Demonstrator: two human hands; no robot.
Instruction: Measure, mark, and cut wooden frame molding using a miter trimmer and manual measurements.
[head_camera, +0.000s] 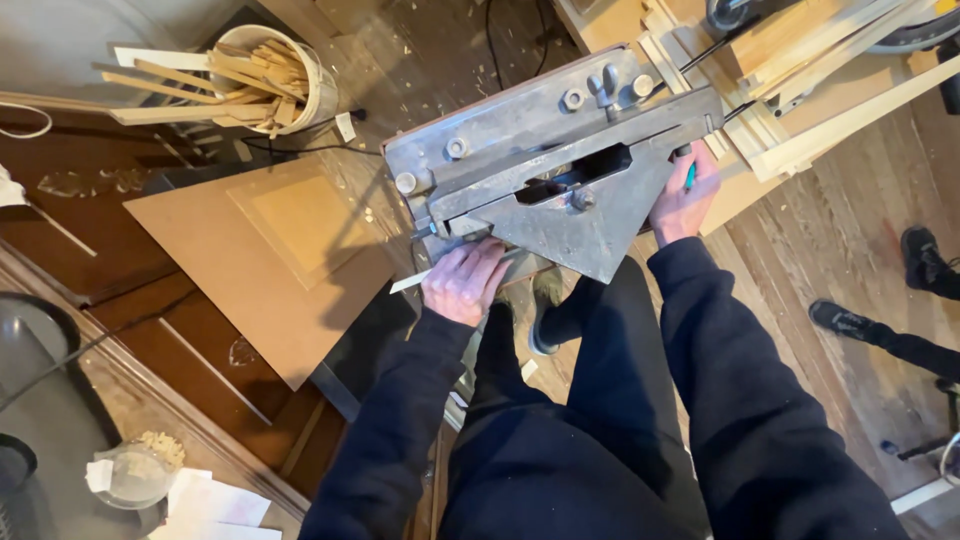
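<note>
Both hands curled: left hand fingers on pale strip; right hand grips teal-handled tool.

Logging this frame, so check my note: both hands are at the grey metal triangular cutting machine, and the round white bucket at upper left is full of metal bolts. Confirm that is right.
One detail is wrong. The head view shows the round white bucket holds pale wooden strips, not metal bolts. The rest stands: the left hand and right hand are both at the grey metal triangular cutting machine.
</note>
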